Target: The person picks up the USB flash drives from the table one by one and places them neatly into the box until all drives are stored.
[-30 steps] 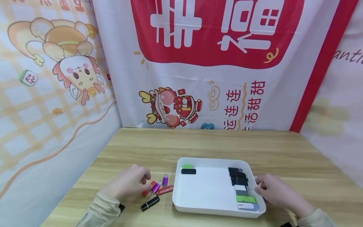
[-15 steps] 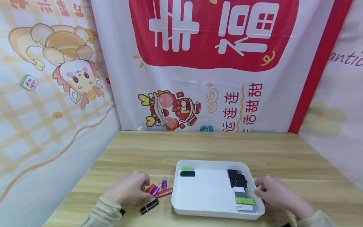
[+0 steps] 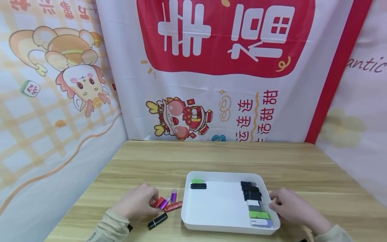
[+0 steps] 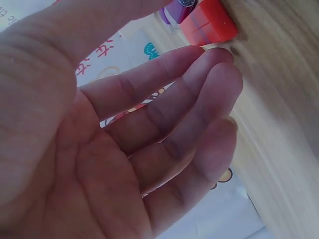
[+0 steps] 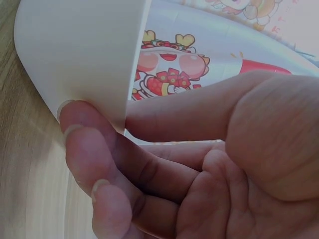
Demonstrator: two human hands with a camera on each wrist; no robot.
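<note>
My left hand (image 3: 136, 203) hovers at the left of a small group of USB drives, its fingertips beside a red drive (image 3: 159, 202) and a purple one (image 3: 164, 203). In the left wrist view the fingers are loosely bent with nothing in the palm, and a red drive (image 4: 209, 22) lies beyond them. My right hand (image 3: 297, 208) holds the right wall of the white tray (image 3: 229, 229); in the right wrist view the thumb is at the rim and the fingertips (image 5: 89, 154) press the outer wall.
Inside the tray, several drives form a column along the right side, and a green drive (image 3: 198, 181) and a black drive (image 3: 198, 186) lie at the upper left. Outside are another purple drive (image 3: 173, 195), a longer red one (image 3: 173, 206) and a black one (image 3: 157, 221).
The head view has shifted slightly, so table and tray appear a little lower. Left fingers have drawn back slightly from over the red drive; the right hand keeps its hold on the tray.
</note>
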